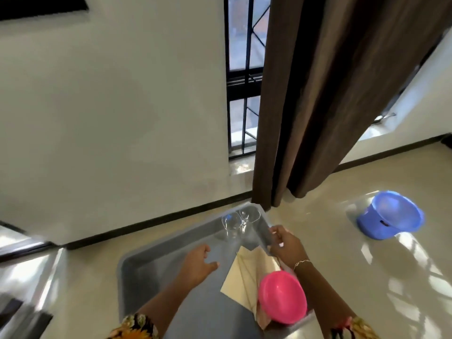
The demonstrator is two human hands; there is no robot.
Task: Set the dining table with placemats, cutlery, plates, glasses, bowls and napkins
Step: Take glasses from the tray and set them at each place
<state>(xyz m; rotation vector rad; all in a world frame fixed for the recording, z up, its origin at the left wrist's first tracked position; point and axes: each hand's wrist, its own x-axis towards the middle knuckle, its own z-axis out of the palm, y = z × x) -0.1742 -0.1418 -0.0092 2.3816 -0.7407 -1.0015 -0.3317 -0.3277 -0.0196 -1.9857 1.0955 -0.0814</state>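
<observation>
A grey plastic bin sits on the glossy floor below me. Two clear glasses stand in its far corner. Beige folded placemats lie inside at the right, and a pink bowl rests tilted on them near the front. My left hand hovers over the bin's bare middle with its fingers loosely curled, holding nothing. My right hand is at the bin's right rim just short of the glasses, thumb and fingers closed on the rim.
A blue plastic basin stands on the floor to the right. A brown curtain hangs to the floor behind the bin, beside a barred window. A white wall with a dark skirting runs on the left.
</observation>
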